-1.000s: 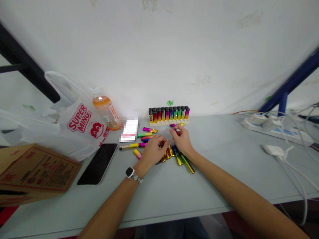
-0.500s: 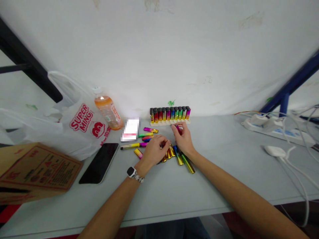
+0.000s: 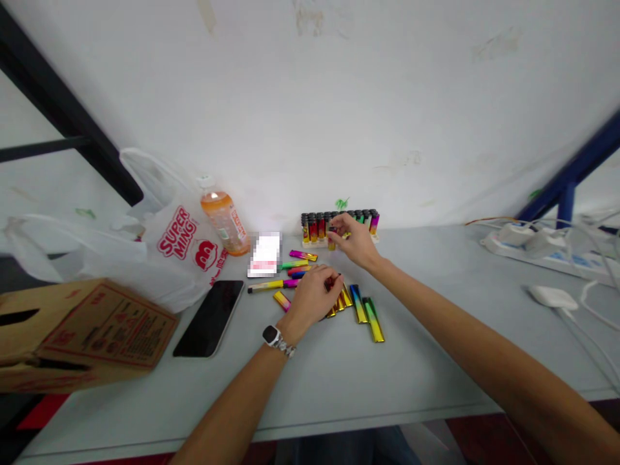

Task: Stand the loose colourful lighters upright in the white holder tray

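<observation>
My right hand (image 3: 356,242) is closed on a lighter (image 3: 332,243), held upright at the front of a pale rack (image 3: 314,245) of standing lighters. Shiny multicoloured bodies and black tops mark the racked lighters (image 3: 321,227); my fingers hide part of the row. My left hand (image 3: 314,294) is curled over the loose lighters, pinching a lighter (image 3: 330,282) of which only a small dark part shows. Right of it lie a blue-and-gold lighter (image 3: 359,303) and a green-and-yellow lighter (image 3: 374,320). Several more loose lighters, among them a purple-and-yellow lighter (image 3: 303,256), lie left and behind.
On the left are a cardboard box (image 3: 111,329), a white plastic bag (image 3: 165,258), an orange drink bottle (image 3: 225,219) and a black phone (image 3: 210,320). A lit phone (image 3: 264,254) lies behind the loose lighters. A power strip (image 3: 547,245) and white charger (image 3: 552,297) sit right.
My right hand has moved up from the tabletop to the rack with a lighter. My left hand stays over the loose lighters. The view has shifted slightly, so things appear further right.
</observation>
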{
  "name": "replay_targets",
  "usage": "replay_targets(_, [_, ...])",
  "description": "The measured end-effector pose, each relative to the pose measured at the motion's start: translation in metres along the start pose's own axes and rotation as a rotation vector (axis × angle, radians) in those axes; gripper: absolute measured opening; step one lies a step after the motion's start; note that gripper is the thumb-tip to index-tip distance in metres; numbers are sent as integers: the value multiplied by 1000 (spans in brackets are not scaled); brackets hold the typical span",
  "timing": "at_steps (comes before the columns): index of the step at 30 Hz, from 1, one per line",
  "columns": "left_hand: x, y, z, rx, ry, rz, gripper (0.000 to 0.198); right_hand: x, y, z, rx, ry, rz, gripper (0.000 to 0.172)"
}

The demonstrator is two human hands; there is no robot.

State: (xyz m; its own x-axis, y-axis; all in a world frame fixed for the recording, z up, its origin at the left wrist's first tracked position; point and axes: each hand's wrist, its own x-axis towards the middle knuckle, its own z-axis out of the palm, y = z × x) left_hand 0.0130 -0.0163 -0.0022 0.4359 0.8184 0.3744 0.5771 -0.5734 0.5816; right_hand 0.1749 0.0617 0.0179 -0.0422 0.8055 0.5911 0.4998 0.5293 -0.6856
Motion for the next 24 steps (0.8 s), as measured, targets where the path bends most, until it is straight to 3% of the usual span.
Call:
replay_targets(12, [1,3,-3,24,-10,-5,22,32,19,23,-83,-82,-56,8])
replay_targets(18, [3,-8,-25,108,-8,-56,6,35,16,22,-87,-68,-50,8])
replay_targets(21, [-1,-16,-36,164,-156,-12,40,36,17,23,-85,-67,-59,7])
replay_targets(24, [-6,-16,-36,187,-221,33,71,37,18,24,-92,-83,-71,7])
